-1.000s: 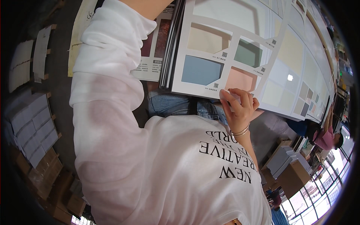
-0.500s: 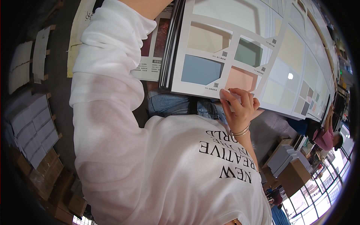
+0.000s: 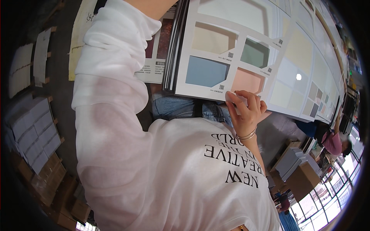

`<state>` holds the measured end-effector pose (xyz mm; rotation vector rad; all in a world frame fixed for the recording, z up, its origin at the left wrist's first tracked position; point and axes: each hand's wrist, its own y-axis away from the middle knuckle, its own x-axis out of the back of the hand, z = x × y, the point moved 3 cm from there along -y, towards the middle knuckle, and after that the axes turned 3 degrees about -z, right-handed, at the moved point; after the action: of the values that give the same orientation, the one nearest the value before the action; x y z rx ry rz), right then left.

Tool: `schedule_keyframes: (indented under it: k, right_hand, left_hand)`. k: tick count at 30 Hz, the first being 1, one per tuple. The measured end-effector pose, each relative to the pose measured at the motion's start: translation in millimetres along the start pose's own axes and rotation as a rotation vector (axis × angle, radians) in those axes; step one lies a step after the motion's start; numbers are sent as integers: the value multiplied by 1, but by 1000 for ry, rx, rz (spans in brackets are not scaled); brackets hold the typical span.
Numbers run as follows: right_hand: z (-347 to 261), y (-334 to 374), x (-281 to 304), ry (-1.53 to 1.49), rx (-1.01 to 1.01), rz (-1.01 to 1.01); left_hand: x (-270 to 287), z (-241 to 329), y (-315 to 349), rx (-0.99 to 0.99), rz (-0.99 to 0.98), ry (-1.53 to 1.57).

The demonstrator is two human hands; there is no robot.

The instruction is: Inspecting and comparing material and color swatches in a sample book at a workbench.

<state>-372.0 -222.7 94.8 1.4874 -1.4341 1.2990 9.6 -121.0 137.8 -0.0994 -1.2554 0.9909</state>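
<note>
A thick colour sample book [image 3: 200,91] lies spread in front of me. Its upper white page has cut-out windows framing colour swatches: a blue swatch [image 3: 207,71], a cream swatch [image 3: 212,37], a green swatch [image 3: 255,53] and a pink swatch [image 3: 246,80]. My right hand [image 3: 247,111], with thin bracelets at the wrist, has its fingers bent over the near edge of that page, just below the pink swatch, and pinches the edge. My left arm in a white sleeve [image 3: 111,57] reaches up past the top of the picture, so its hand is out of sight.
Another printed sample board [image 3: 154,75] with dark red swatches lies beside the book, partly under my sleeve. Stacked white sheets [image 3: 32,131] and cardboard boxes [image 3: 48,177] stand on the left. At the right are a person in pink [image 3: 332,142], another carton [image 3: 302,181] and windows.
The cut-out page has shifted very slightly to the left. My right hand stays at the same spot on its edge, and my left arm is where it was.
</note>
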Motion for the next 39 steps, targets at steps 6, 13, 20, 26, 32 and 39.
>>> schedule_keyframes:
  k: [6,13,20,26,32,39]
  right_hand:
    - [-1,-2,2,-17,17,-11]
    - [1,-3,4,-29,-6,-32]
    - [0,-3,4,-36,-8,-61]
    - [-1,-1,3,-32,-6,-38]
    - [-2,-2,3,-15,2,1]
    - [-3,-3,2,-4,-2,-2]
  left_hand:
    - [-2,-6,1,-8,2,-14]
    - [-4,-6,2,-51,27,16]
    - [-1,-6,4,-11,12,83]
    - [0,-4,3,-43,14,72]
    - [-2,-4,3,-48,17,63]
    - [-5,-6,6,-7,2,82]
